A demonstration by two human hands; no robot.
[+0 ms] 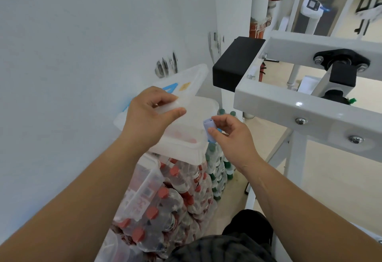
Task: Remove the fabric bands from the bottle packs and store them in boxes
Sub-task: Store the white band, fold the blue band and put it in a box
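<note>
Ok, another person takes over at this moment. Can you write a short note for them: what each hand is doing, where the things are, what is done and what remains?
Left hand: grips the edge of the lid, tilted up off the translucent box.
Right hand: pinches a rolled blue fabric band beside the box's open side.
The box stands on the red-capped bottle packs; green-capped bottles are behind.
Done: this band is off and rolled, and the box is open.
Left: drop the band in, close the lid, check the other packs. Whether they carry bands cannot be seen.
</note>
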